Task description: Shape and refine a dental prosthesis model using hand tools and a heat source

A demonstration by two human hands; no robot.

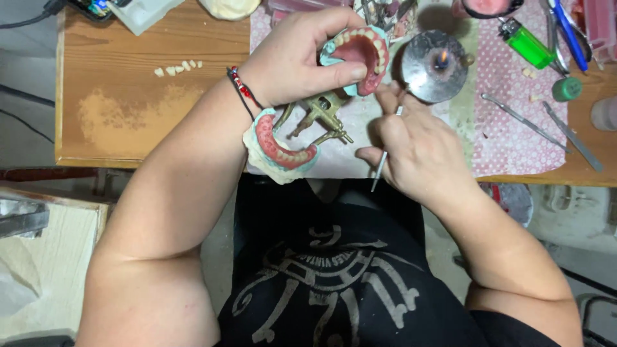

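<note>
Over wooden bench (128,96), left hand (292,58) fingers grip denture (366,54), right hand (418,144) pinches tool (380,168)

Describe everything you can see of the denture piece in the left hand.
The upper denture is a horseshoe arch of pink wax-like base carrying a row of pale teeth, seated on a light blue-green cast. The left hand grips it tilted, teeth turned towards the camera, above the brass articulator. The right hand, holding a thin metal tool, sits just beneath it; whether the tool's tip touches it cannot be seen.
</note>
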